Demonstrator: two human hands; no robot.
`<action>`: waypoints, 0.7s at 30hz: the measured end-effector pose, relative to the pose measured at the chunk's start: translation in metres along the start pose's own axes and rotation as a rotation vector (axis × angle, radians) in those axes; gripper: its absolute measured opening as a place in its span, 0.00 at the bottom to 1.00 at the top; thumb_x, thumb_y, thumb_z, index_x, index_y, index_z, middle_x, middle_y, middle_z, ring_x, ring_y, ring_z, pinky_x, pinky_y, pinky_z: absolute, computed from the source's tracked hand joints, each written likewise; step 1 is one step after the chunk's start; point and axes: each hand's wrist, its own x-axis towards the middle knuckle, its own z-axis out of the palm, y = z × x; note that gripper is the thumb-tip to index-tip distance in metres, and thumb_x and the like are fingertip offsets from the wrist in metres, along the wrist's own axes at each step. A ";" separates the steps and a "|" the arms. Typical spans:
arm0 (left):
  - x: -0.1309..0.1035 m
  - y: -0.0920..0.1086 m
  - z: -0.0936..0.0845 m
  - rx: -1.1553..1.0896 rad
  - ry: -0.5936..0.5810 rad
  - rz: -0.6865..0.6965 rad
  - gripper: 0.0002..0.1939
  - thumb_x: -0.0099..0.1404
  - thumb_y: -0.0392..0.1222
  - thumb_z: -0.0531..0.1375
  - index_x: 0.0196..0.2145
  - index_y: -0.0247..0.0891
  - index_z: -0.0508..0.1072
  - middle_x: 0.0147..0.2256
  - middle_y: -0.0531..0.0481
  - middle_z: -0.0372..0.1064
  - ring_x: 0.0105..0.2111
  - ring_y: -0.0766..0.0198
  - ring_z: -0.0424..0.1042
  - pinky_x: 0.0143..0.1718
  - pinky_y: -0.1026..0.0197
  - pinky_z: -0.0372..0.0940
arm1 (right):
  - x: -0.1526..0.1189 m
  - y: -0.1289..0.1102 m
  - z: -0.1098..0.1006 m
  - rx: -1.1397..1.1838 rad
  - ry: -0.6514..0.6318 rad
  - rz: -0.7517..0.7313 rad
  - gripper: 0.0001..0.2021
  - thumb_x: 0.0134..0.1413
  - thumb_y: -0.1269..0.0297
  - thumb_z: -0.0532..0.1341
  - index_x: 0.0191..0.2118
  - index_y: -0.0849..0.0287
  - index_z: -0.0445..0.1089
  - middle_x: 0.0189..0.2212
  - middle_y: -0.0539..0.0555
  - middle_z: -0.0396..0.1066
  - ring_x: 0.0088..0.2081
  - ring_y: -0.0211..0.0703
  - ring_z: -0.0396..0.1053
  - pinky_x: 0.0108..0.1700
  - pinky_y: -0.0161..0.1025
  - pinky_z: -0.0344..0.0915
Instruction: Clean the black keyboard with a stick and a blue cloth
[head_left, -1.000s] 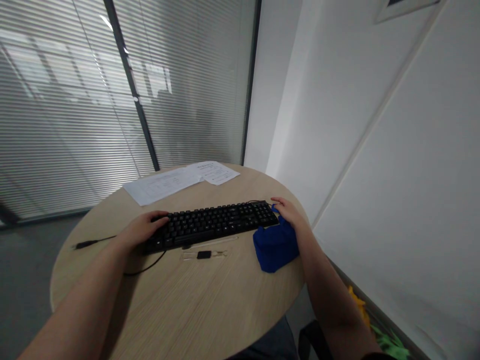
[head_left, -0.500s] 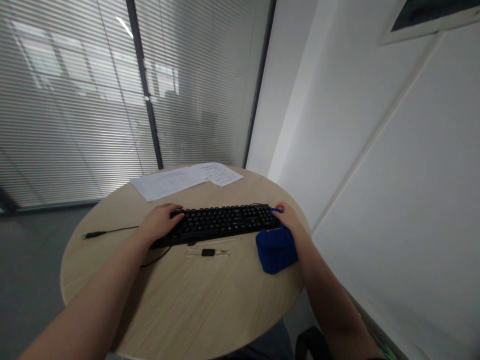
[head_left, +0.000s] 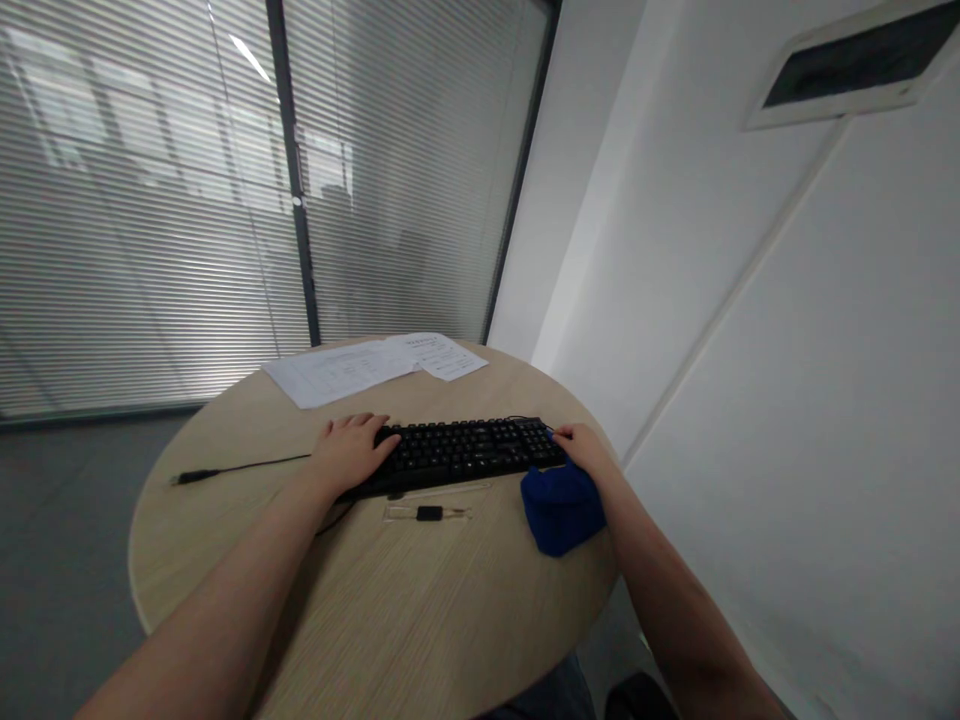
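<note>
A black keyboard (head_left: 465, 450) lies across the round wooden table (head_left: 420, 610). Over its left end rests my left hand (head_left: 354, 450), fingers apart, covering the keys there. At the keyboard's right end my right hand (head_left: 581, 447) pinches a part of a blue cloth (head_left: 562, 510). The rest of that cloth hangs down onto the tabletop, below the keyboard's right corner. Just in front of the keyboard lies a small black item with clear ends (head_left: 429, 513).
White printed sheets (head_left: 345, 373) lie at the table's far side. A black cable with a plug (head_left: 196, 476) stretches to the left. Behind the table are blinds and a white wall with a dark panel (head_left: 855, 68).
My left hand has moved right along the keyboard, covering more of its left part. My right hand still holds the blue cloth near the right end. The view has shifted slightly.
</note>
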 end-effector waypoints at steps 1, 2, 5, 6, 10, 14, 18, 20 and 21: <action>-0.001 0.003 0.000 0.003 -0.011 -0.014 0.34 0.68 0.60 0.46 0.62 0.39 0.68 0.62 0.36 0.65 0.61 0.38 0.63 0.60 0.37 0.54 | -0.003 0.000 -0.002 -0.007 0.006 -0.003 0.09 0.56 0.64 0.62 0.37 0.57 0.80 0.36 0.56 0.80 0.39 0.49 0.76 0.45 0.41 0.67; -0.002 0.005 0.001 0.006 -0.024 -0.027 0.34 0.68 0.61 0.46 0.62 0.40 0.68 0.62 0.35 0.64 0.61 0.37 0.62 0.60 0.35 0.53 | -0.007 0.000 -0.004 -0.016 0.016 -0.010 0.09 0.57 0.64 0.62 0.39 0.56 0.80 0.38 0.56 0.80 0.41 0.50 0.75 0.46 0.41 0.67; -0.003 0.009 0.002 0.003 -0.044 -0.051 0.33 0.68 0.61 0.47 0.62 0.43 0.68 0.63 0.35 0.64 0.61 0.36 0.61 0.60 0.31 0.50 | -0.021 0.001 -0.008 -0.050 0.040 -0.060 0.09 0.58 0.62 0.62 0.40 0.53 0.80 0.41 0.56 0.79 0.45 0.50 0.75 0.49 0.42 0.66; -0.003 0.009 0.003 0.000 -0.043 -0.055 0.33 0.68 0.62 0.47 0.62 0.43 0.68 0.63 0.36 0.64 0.61 0.36 0.61 0.60 0.31 0.50 | -0.026 0.001 -0.009 -0.061 0.043 -0.081 0.09 0.59 0.62 0.61 0.39 0.53 0.80 0.41 0.55 0.79 0.45 0.50 0.74 0.50 0.42 0.66; -0.002 0.008 0.005 0.006 -0.047 -0.060 0.34 0.68 0.63 0.46 0.63 0.44 0.67 0.63 0.36 0.63 0.61 0.37 0.62 0.59 0.33 0.53 | -0.043 0.002 -0.010 -0.111 0.034 -0.141 0.11 0.61 0.61 0.60 0.40 0.54 0.80 0.42 0.57 0.78 0.46 0.49 0.73 0.51 0.42 0.65; -0.002 0.006 0.007 0.008 -0.057 -0.056 0.35 0.68 0.64 0.45 0.64 0.43 0.65 0.63 0.36 0.63 0.60 0.36 0.63 0.57 0.34 0.55 | -0.050 0.005 -0.012 -0.150 -0.022 -0.160 0.11 0.61 0.61 0.60 0.39 0.55 0.81 0.41 0.57 0.78 0.46 0.50 0.73 0.50 0.42 0.65; 0.000 0.005 0.008 0.003 -0.063 -0.036 0.34 0.68 0.64 0.44 0.63 0.45 0.66 0.63 0.37 0.64 0.59 0.38 0.64 0.58 0.34 0.54 | -0.048 0.007 -0.015 -0.164 -0.070 -0.178 0.11 0.61 0.61 0.60 0.41 0.53 0.81 0.42 0.57 0.79 0.46 0.50 0.73 0.50 0.42 0.65; 0.000 0.005 0.008 0.003 -0.075 -0.028 0.34 0.68 0.64 0.44 0.63 0.44 0.66 0.62 0.37 0.65 0.59 0.38 0.65 0.58 0.34 0.54 | -0.045 0.006 -0.015 -0.175 -0.077 -0.187 0.12 0.61 0.61 0.60 0.43 0.54 0.81 0.43 0.58 0.78 0.46 0.50 0.73 0.50 0.42 0.64; 0.000 0.005 0.008 0.005 -0.079 -0.028 0.34 0.68 0.64 0.44 0.63 0.44 0.67 0.62 0.37 0.66 0.58 0.38 0.65 0.58 0.34 0.54 | -0.043 0.005 -0.015 -0.183 -0.079 -0.197 0.12 0.62 0.61 0.60 0.43 0.54 0.81 0.43 0.58 0.78 0.46 0.50 0.73 0.50 0.41 0.64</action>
